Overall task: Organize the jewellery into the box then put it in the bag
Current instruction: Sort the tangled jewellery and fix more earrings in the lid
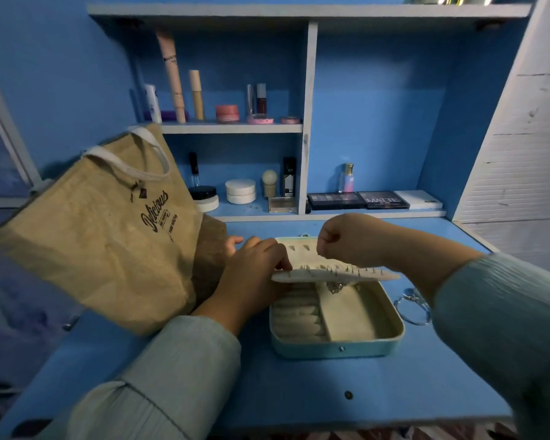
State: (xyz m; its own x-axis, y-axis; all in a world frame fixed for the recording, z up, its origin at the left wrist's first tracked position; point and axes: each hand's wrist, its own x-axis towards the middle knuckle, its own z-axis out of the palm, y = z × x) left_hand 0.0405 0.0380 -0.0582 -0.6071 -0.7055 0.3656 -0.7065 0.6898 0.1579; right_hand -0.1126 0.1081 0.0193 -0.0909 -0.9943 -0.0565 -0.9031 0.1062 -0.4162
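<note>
Clearly the job is midway: the jewellery box (337,315) lies open at the desk's centre, a few pieces already inside, while a bracelet (414,308) waits at its three o'clock. The left hand (254,274) pinches the earring panel (334,274); the right hand (346,241) is curled, seemingly pinching a tiny earring. The bag (102,230) stands at nine o'clock, unfilled. The blue desk (299,389) backs onto cosmetic shelves (232,127).
</note>
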